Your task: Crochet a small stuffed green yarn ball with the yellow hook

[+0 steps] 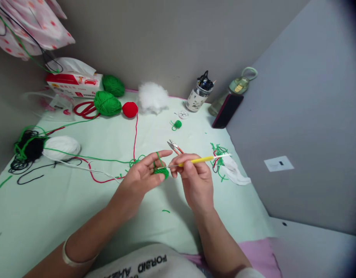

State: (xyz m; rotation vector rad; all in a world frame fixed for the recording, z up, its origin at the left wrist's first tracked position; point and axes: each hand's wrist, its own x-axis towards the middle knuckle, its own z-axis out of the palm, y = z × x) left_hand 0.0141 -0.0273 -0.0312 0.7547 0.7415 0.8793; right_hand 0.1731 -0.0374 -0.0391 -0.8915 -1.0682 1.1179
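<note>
My left hand (pixel 144 173) pinches a small green crocheted piece (pixel 162 172), with green yarn looped over its raised forefinger. My right hand (pixel 192 172) grips a yellow-handled crochet hook (pixel 199 160), its metal tip pointing left into the green piece. Both hands hover just above the pale green table cover (pixel 64 208). The green strand (pixel 87 157) runs left from my left hand across the table toward the yarn balls.
Small snips (pixel 174 146) lie just behind my hands. Green yarn scraps and white tissue (pixel 228 166) sit to the right. Green balls (pixel 107 103), a red ball (pixel 130 109), stuffing (pixel 152 97), white yarn (pixel 62 147), black yarn (pixel 29 148), a tissue box (pixel 75 83), a jar (pixel 198 96), a phone (pixel 227 111).
</note>
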